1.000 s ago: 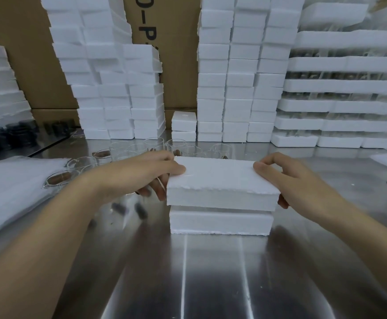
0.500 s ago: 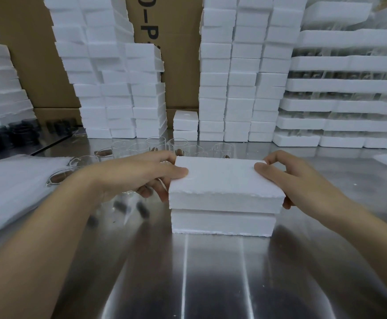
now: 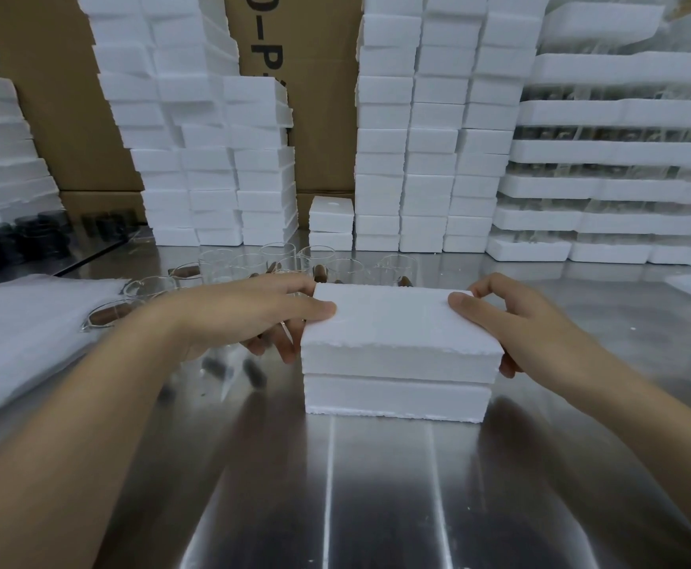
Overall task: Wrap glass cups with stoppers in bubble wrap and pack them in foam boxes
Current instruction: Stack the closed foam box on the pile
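Steel surface (image 3: 376, 486), near edge: bare metal with glare streaks.

Centre: lower foam half (image 3: 393, 398) sits flat on the surface. The upper foam half (image 3: 397, 322) lies on top of it, overhanging slightly at the right. I cannot tell whether a wrapped cup is inside, because the seam hides it.

My left hand (image 3: 245, 314) grips the upper half's left end, thumb on top and fingers curled down the side. My right hand (image 3: 516, 322) grips the right end the same way.

Just behind the box: unwrapped glass cups (image 3: 249, 264) with dark stoppers. Wrap sheets (image 3: 27, 322) lie to the left.

Far: foam box stacks (image 3: 430, 129) against cardboard cartons (image 3: 319, 96).

Risks:
- Pressing down while the halves are offset would likely crumble the ragged foam edge or leave the box half shut.
- If the contents sit proud, the load goes onto the glass.
- My left knuckles are near the cups, so a sideways correction could knock them over.
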A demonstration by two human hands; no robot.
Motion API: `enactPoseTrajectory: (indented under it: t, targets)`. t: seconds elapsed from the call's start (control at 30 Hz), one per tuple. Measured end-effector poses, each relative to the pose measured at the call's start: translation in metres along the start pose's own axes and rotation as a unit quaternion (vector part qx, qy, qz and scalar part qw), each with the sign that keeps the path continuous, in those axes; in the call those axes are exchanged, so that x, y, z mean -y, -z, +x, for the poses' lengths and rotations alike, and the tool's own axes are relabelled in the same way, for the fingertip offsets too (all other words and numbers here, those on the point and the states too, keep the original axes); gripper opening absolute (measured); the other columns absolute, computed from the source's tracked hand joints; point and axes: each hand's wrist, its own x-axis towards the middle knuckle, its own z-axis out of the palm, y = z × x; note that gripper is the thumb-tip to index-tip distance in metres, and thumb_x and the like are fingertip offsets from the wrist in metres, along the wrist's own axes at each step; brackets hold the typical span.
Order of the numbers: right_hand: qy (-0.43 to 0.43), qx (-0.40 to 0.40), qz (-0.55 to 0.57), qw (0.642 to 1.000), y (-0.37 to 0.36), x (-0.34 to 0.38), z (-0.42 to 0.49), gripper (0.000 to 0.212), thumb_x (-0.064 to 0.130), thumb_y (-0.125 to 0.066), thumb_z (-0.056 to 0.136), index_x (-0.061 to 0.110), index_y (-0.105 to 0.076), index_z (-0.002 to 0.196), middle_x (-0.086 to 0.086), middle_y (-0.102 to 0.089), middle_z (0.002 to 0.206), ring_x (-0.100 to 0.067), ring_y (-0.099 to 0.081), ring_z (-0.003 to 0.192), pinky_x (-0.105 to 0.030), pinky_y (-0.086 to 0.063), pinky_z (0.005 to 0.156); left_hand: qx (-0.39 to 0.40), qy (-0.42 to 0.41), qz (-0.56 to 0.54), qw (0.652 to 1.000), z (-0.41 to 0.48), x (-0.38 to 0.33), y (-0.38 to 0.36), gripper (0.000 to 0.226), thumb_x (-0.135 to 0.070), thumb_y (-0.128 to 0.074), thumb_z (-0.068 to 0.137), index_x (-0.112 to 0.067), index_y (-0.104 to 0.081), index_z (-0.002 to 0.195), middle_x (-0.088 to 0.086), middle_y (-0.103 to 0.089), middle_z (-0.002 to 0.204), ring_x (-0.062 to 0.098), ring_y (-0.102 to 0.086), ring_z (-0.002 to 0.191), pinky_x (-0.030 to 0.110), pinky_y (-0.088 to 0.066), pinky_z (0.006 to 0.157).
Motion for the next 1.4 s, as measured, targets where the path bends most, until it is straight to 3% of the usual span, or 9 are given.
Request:
enactPoseTrajectory:
  t: [0.23, 0.43, 0.57, 1.2, 1.4]
  targets:
    - [-0.005, 0.002, -0.023, 1.0, 0.001, 0.001, 0.0, 0.036, 0.067, -0.059, 0.094, 0.031, -0.059, 0.099, 0.001, -0.063, 0.055, -0.016, -0.054, 0.047, -0.032, -0.042, 0.058, 0.006, -0.005, 0.007, 1.0, 0.0, 0.0, 0.0, 0.061, -0.063, -0.064, 0.085, -0.02, -0.067, 0.128, 0.017, -0.075, 0.115, 0.013, -0.074, 0.078, 0.03, -0.04, 0.067]
    - [-0.002, 0.004, -0.028, 1.0, 0.001, 0.001, 0.0, 0.038, 0.065, -0.059, 0.095, 0.028, -0.059, 0.098, 0.002, -0.062, 0.056, -0.016, -0.053, 0.047, -0.032, -0.043, 0.058, 0.012, -0.003, 0.008, 1.0, 0.0, 0.0, 0.0, 0.049, -0.064, -0.064, 0.087, -0.032, -0.072, 0.124, 0.012, -0.078, 0.113, 0.013, -0.074, 0.08, 0.03, -0.041, 0.067]
    - [0.008, 0.008, -0.039, 0.999, 0.001, -0.001, 0.001, 0.035, 0.066, -0.058, 0.095, 0.03, -0.058, 0.096, -0.004, -0.066, 0.062, -0.016, -0.055, 0.047, -0.036, -0.046, 0.061, 0.013, -0.001, 0.005, 1.0, 0.001, 0.0, 0.0, 0.035, -0.059, -0.066, 0.1, -0.035, -0.071, 0.125, 0.011, -0.079, 0.114, 0.013, -0.073, 0.081, 0.03, -0.041, 0.067]
    - [0.012, 0.022, -0.047, 0.999, 0.003, -0.006, 0.003, 0.038, 0.067, -0.057, 0.095, 0.029, -0.058, 0.096, -0.004, -0.068, 0.065, -0.015, -0.056, 0.048, -0.035, -0.047, 0.061, 0.019, -0.005, 0.037, 0.999, -0.008, -0.007, -0.003, 0.031, -0.054, -0.059, 0.104, -0.038, -0.072, 0.126, 0.001, -0.079, 0.116, 0.004, -0.07, 0.079, 0.034, -0.042, 0.081]
    - [0.013, 0.019, -0.044, 0.999, 0.002, -0.006, 0.003, 0.036, 0.067, -0.058, 0.095, 0.031, -0.058, 0.094, 0.0, -0.065, 0.062, -0.015, -0.054, 0.048, -0.034, -0.044, 0.06, 0.033, -0.01, 0.033, 0.999, -0.005, -0.001, 0.0, 0.032, -0.056, -0.059, 0.104, -0.036, -0.074, 0.125, 0.005, -0.078, 0.114, 0.01, -0.066, 0.079, 0.028, -0.039, 0.067]
